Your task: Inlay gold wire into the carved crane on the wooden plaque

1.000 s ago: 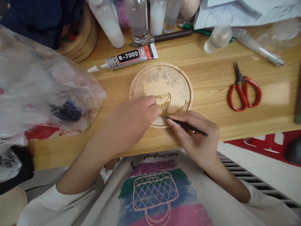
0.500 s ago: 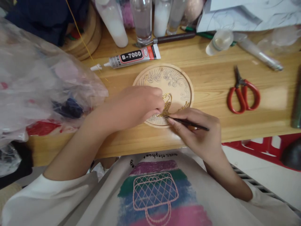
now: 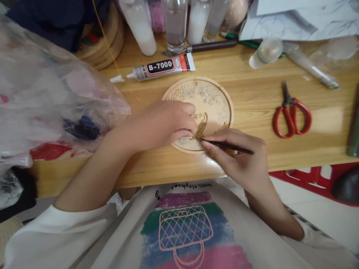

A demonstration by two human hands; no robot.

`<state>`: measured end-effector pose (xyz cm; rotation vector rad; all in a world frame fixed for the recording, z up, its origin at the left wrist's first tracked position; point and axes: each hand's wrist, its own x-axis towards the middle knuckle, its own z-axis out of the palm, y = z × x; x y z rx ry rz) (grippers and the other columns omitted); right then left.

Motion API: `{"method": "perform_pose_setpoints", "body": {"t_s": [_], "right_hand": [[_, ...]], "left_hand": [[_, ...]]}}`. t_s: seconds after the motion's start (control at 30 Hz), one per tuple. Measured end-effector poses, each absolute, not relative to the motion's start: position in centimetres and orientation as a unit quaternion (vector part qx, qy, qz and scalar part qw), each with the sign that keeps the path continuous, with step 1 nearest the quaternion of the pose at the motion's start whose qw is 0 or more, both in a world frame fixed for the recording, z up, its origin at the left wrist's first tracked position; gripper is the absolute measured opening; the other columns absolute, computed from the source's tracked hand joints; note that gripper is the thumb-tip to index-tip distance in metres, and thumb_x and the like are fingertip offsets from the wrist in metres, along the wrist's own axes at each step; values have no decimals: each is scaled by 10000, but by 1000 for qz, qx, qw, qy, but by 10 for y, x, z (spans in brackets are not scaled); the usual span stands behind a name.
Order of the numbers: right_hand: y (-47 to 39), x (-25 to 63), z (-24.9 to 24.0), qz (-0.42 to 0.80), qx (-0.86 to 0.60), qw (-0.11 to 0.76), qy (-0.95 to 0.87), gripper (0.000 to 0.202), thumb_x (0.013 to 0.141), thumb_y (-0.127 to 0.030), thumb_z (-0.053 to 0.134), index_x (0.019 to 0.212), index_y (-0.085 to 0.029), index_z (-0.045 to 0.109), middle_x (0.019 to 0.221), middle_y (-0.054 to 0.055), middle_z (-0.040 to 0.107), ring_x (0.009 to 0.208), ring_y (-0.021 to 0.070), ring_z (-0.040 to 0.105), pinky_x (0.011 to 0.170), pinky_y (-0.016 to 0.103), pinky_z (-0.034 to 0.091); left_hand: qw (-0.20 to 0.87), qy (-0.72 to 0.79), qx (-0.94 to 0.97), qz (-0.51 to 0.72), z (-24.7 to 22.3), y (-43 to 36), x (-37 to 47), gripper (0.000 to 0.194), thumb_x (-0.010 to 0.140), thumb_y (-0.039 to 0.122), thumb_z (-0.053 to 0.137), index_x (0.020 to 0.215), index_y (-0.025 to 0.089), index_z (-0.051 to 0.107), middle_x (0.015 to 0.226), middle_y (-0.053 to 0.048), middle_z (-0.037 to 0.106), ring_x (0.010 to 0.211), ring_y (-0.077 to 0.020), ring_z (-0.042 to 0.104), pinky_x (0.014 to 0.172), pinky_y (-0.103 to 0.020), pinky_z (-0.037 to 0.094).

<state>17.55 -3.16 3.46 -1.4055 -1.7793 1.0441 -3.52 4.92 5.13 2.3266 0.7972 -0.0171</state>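
A round wooden plate (image 3: 214, 108) with a raised rim lies on the table, printed with fine line drawings of feathery curls. Gold wire (image 3: 201, 129) forms a patterned shape near its middle. Over the plate's left part rests my left hand (image 3: 175, 123), its fingers curled closed by the gold wire; whatever they pinch is hidden. My right hand (image 3: 241, 157) grips a pair of dark, slim tweezers (image 3: 228, 145) at the plate's lower right edge. Their tip touches or nearly touches the lower end of the gold wire, close to my left fingertips.
Behind the plate lies a B-7000 glue tube (image 3: 165, 67), its white cap (image 3: 117, 79) beside the nozzle. Red-handled pliers (image 3: 291, 116) are at right. A plastic bag (image 3: 56, 97) fills the left. Bottles (image 3: 175, 24), a dark-handled tool (image 3: 210, 46) and papers (image 3: 303, 18) line the back.
The whole view has shifted slightly, so the table things appear a little further right. Both hands keep nearly the same pose at the gold wire, with the tweezers still in my right hand.
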Motion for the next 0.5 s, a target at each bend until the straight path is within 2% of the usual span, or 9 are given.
{"method": "perform_pose_setpoints", "body": {"t_s": [0.5], "right_hand": [[-41,172,33,414,-579,353,-608,47,815,-211,744,854,-233,729,798,-16,728,676,109,655,591,226,523]], "left_hand": [[333,303,893,0,49,50,-34,245,927,160,500,817,185,718,826,-12,604,749,-136,553,664,-261,383]]}}
